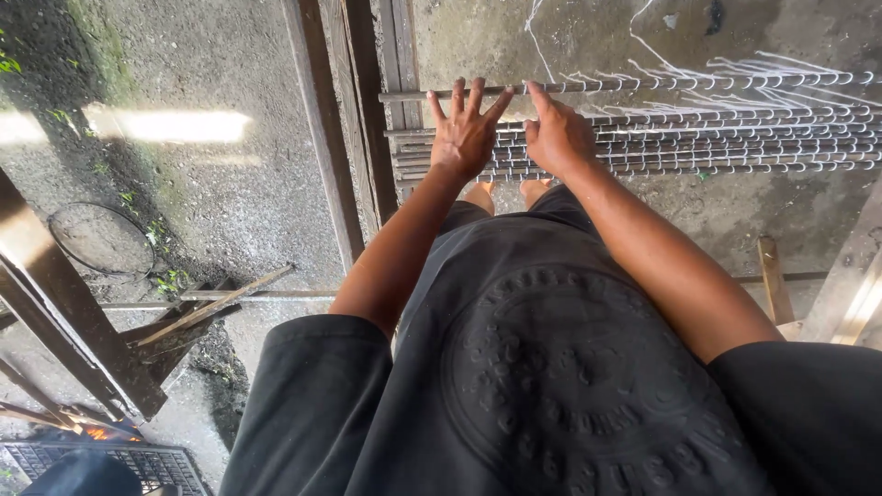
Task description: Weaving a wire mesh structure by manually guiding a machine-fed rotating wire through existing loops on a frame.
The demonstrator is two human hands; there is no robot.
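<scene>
Left hand (464, 131) lies flat, fingers spread wide, palm down on the row of metal rods (698, 142) on the concrete floor (230, 202), fingertips touching the farthest rod (643, 84); nothing gripped. Right hand (558, 136) rests just beside it on the same rods, fingers loosely extended, index reaching that rod, not clenched.

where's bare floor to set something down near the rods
Bare concrete lies left of the wooden beams, up to the wire ring. More lies past the rods, at the top. It is crowded where the left hand and right hand press, and among the scrap wood lower left.
</scene>
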